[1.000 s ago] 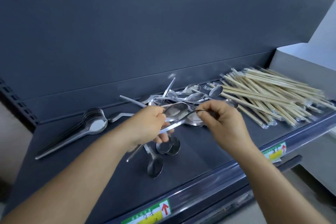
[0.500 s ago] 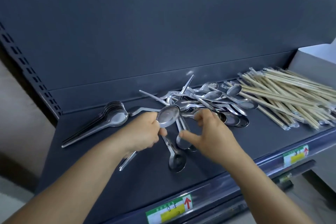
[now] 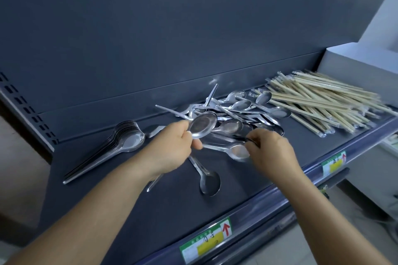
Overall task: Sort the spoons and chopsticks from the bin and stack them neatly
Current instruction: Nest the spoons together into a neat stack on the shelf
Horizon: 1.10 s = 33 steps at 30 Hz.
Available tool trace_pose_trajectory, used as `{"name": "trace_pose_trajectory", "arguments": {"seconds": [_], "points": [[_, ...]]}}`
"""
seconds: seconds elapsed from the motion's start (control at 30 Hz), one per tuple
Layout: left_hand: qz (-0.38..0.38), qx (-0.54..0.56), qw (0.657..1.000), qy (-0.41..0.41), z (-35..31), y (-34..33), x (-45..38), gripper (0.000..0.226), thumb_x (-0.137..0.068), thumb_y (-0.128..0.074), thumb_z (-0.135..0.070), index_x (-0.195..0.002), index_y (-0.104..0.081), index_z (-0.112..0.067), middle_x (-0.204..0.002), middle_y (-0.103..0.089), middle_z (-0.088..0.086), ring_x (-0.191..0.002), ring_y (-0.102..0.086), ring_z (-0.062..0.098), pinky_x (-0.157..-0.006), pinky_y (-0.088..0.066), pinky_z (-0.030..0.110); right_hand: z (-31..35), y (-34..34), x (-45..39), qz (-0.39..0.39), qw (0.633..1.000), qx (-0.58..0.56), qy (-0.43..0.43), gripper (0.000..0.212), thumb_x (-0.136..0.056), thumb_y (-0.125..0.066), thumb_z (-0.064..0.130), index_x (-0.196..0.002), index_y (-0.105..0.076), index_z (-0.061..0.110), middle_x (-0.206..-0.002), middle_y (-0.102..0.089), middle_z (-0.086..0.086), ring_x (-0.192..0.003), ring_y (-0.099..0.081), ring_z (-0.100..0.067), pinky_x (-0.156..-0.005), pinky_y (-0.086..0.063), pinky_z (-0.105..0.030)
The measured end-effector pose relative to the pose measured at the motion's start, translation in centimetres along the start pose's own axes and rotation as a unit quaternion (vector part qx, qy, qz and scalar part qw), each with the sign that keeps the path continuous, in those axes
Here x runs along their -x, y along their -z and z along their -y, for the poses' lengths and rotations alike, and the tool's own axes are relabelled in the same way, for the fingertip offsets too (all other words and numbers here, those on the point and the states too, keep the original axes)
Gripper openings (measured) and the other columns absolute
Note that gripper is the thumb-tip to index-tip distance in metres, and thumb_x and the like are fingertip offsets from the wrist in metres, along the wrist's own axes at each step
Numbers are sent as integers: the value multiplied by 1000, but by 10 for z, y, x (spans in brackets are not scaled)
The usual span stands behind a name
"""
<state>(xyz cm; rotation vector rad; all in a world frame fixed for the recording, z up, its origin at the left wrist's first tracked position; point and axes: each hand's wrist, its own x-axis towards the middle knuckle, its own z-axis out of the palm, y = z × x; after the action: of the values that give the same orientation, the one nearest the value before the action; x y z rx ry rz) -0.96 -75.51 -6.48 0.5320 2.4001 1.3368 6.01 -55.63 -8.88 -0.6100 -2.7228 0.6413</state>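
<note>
1. Two bare hands work over a dark grey shelf (image 3: pixel 112 180).
2. Left hand (image 3: pixel 170 148): fingers and thumb are curled round a small stack of held spoons (image 3: pixel 202 125); the bowls stick out above the thumb and face the camera, and the handles come out below the palm.
3. Right hand (image 3: pixel 271 150): thumb and fingertips pinch the thin handle end of a loose spoon (image 3: pixel 238 151), whose bowl lies on the shelf between the two hands.
4. Another single spoon (image 3: pixel 210 182) lies bowl-down towards the shelf's front edge, below the hands.
5. An unsorted spoon pile (image 3: pixel 241 107) lies tangled behind the hands, at the shelf's middle.
6. A nested spoon stack (image 3: pixel 127 137) lies to the left, handles pointing towards the front left.
7. Wrapped chopsticks (image 3: pixel 323 103) are heaped on the right, touching the pile's edge.
8. Front rail labels: a green, white and yellow price label (image 3: pixel 206 241) carries a red up arrow and handwritten characters too small to read; a second label (image 3: pixel 333 163) of the same kind sits further right.
</note>
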Motion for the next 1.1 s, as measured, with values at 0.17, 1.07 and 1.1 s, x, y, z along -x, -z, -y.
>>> {"name": "trace_pose_trajectory", "arguments": {"seconds": [0.17, 1.07, 1.1], "points": [[-42, -28, 998, -44, -21, 4, -1, 29, -99, -29, -12, -90, -54, -24, -75, -64, -17, -52, -44, 10, -50, -40, 20, -4, 21, -9, -60, 995, -47, 70, 11, -88, -55, 17, -89, -64, 24, -80, -59, 3, -78, -54, -22, -66, -33, -27], [73, -7, 995, 71, 31, 10, 27, 12, -98, -29, -11, -96, -40, -11, -85, -55, 4, -41, -44, 8, -43, -38, 22, 49, -30, 13, 84, 975, -137, 151, 45, -76, -61, 57, -106, -45, 28, -83, -58, 16, -75, -54, -6, -70, -40, -23], [52, -24, 996, 73, 35, 12, 24, 11, -97, -29, -13, -90, -37, -13, -82, -53, 4, -42, -40, 10, -44, -35, 23, 45, -28, 15, 106, 979, -103, 140, 53, -73, -60, 62, -110, -46, 26, -89, -59, 13, -80, -55, -8, -73, -42, -25]]}}
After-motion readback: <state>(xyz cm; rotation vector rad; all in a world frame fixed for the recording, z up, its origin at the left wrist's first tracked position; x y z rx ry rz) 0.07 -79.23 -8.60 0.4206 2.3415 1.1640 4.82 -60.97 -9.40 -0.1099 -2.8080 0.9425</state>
